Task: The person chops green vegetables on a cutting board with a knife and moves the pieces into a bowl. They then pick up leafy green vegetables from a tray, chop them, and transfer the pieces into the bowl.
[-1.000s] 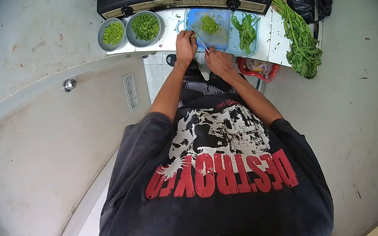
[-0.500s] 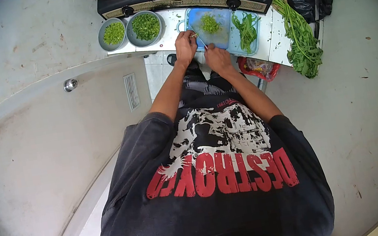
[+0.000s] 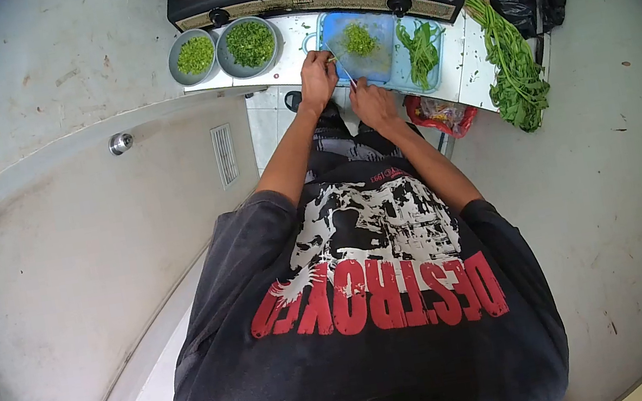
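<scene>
Little has changed in the last sec. R hand (image 3: 375, 104) w/ the knife (image 3: 347, 72) has eased back a touch toward the body; a moment ago it sat slightly further fwd. Prob. part of a cutting stroke, i.e. chopping looks mid-go, not done. L hand (image 3: 319, 79) stays put at the near L corner of the blue board (image 3: 383, 64). Whole view slips a bit too, prob. just head motion.

Hands: R hand is wrapped round the knife handle, at the board's near edge; blade slants fwd & L over the board's near L part, close to the L fingertips. L hand is curled, w/ pale stems (image 3: 331, 59) apparently pinched at the fingertips; too small to say how many.

Chopped greens (image 3: 357, 40) sit in a loose heap on the board, just beyond the blade, approx same size as a sec ago, so no clear gain there. Loose leaves (image 3: 420, 54) lie just R of the board, on the light blue tray (image 3: 407, 78) that seems to run under it; neither hand touches them. Leafy bunch (image 3: 519, 85) is further R of the board, well apart. Two grey bowls (image 3: 251, 73) L of the board hold chopped greens too, paler in the one further from it. Stove (image 3: 281, 3) is directly beyond the board.
</scene>
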{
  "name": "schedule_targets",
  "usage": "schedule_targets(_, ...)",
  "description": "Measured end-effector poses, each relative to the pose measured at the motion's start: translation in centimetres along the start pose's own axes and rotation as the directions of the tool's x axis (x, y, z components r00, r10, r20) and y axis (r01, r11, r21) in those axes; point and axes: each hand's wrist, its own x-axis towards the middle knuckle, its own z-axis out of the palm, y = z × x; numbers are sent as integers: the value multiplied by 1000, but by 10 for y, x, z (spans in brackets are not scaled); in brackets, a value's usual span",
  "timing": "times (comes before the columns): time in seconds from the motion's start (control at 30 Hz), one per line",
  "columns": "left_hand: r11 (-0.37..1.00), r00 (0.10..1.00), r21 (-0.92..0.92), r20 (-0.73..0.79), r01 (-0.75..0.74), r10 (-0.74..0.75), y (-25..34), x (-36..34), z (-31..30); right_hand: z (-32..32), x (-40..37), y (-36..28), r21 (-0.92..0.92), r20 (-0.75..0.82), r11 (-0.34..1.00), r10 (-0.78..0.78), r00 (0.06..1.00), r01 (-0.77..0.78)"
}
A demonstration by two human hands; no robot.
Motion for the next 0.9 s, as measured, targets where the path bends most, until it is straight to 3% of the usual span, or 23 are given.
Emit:
schedule_targets(0.2, 999, 1000, -26, -11, -28, 28, -6, 1, 3, 17, 9, 3, 15, -13, 1000, -10, 1000, 10)
schedule_targets(0.4, 997, 998, -62, 35, 46, -44, 1, 2, -1, 32, 32, 1, 24, -73, 1000, 3, 997, -1)
schedule_targets(0.6, 990, 996, 102, 0, -93, 94, 3, 2, -5, 19, 10, 7, 6, -20, 1000, -12, 1000, 12)
schedule_targets(0.7, 996, 1000, 87, -13, 17, -16, 7, -1, -1, 9, -4, 12, -19, 0, 1000, -5, 1000, 4)
schedule_targets(0.9, 999, 999, 40, -43, -2, 4, 5, -5, -1, 1, 0, 7, -12, 9, 1000, 1, 1000, -1)
